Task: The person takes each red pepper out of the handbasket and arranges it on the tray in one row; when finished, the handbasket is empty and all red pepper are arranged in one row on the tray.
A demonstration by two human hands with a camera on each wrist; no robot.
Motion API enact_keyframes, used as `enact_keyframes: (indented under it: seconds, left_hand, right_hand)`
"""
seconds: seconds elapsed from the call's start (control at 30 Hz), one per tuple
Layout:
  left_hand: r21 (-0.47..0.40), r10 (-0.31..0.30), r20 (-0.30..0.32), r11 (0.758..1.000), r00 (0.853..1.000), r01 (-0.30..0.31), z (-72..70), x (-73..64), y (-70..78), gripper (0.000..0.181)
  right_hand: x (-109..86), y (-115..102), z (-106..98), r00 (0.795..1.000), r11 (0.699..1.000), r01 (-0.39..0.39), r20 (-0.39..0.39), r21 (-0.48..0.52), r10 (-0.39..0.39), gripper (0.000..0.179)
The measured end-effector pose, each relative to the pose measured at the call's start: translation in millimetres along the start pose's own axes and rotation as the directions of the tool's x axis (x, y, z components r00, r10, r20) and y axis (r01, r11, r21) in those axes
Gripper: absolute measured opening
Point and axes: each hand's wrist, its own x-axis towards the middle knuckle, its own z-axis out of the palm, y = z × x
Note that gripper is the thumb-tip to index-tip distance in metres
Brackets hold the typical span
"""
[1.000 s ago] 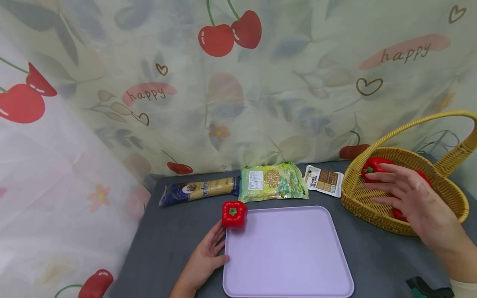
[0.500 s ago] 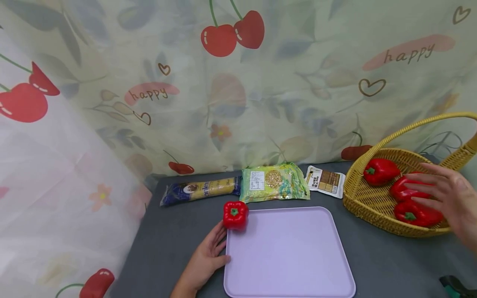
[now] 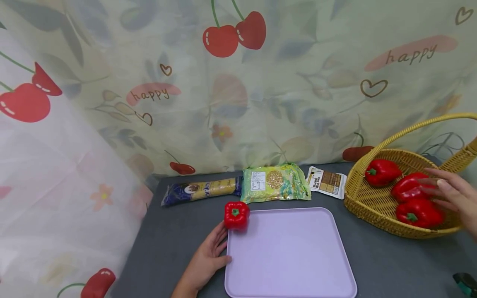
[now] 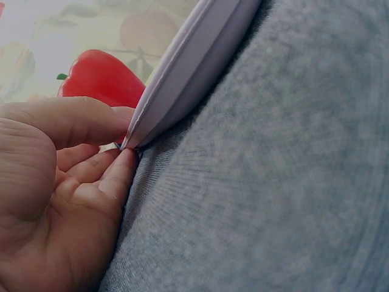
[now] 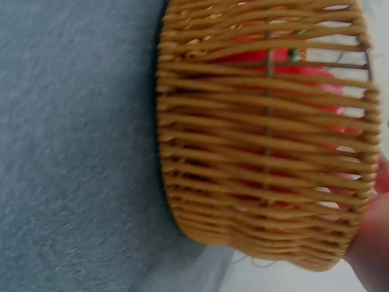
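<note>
My left hand (image 3: 206, 258) pinches the left rim of a lilac tray (image 3: 290, 252), thumb above and fingers beneath, as the left wrist view shows. A red bell pepper (image 3: 236, 215) sits on the tray's far left corner, just beyond those fingertips. Over the right side of a wicker basket (image 3: 372, 215) reaches my right hand (image 3: 456, 196), its fingers extended near the peppers inside; whether they touch one I cannot tell. The basket bears a far bell pepper (image 3: 382, 172), a middle bell pepper (image 3: 410, 187) and a near bell pepper (image 3: 419, 213). The right wrist view mostly catches the woven basket wall (image 5: 267, 134).
Behind the tray lie a blue and yellow pasta packet (image 3: 203, 190), a green bag (image 3: 275, 183) and a small white and brown pouch (image 3: 326, 182). The basket handle (image 3: 413, 132) arches high. A patterned curtain (image 3: 261, 103) stands behind the dark grey tabletop (image 3: 164, 240).
My right hand has drawn to the right, away from the far pepper, uncovering the peppers in the basket, then dipped slightly. My left hand keeps its place on the tray.
</note>
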Motion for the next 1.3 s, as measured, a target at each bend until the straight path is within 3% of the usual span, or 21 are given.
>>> enact_keyframes:
  seconds: [0.17, 0.33, 0.67, 0.9, 1.3]
  left_hand:
    - [-0.003, -0.004, 0.0, 1.0, 1.0, 0.004, -0.4, 0.4, -0.3, 0.105]
    - [-0.011, -0.005, 0.0, 1.0, 1.0, 0.005, -0.4, -0.7, 0.5, 0.105]
    - [-0.006, -0.018, -0.004, 1.0, 1.0, 0.018, -0.1, -0.7, 1.1, 0.105]
    - [-0.008, -0.021, 0.0, 1.0, 1.0, 0.021, 0.6, -0.7, 2.2, 0.105]
    - [-0.004, -0.017, 0.004, 1.0, 1.0, 0.017, 0.2, 0.2, 2.2, 0.105]
  right_hand:
    - [6.0, -2.5, -2.5, 0.99, 0.993, -0.044, 0.132, -0.107, 0.058, 0.054]
    - [12.7, -12.9, -0.5, 0.94, 0.968, -0.084, 0.304, -0.238, 0.156, 0.062]
    - [15.7, -5.7, 4.2, 0.899, 0.947, -0.057, 0.396, -0.318, 0.187, 0.075]
    - [17.4, -0.4, 6.9, 0.915, 0.94, -0.028, 0.371, -0.34, 0.161, 0.081]
    - [7.4, -3.0, 9.4, 0.978, 0.984, -0.022, 0.201, -0.174, 0.058, 0.074]
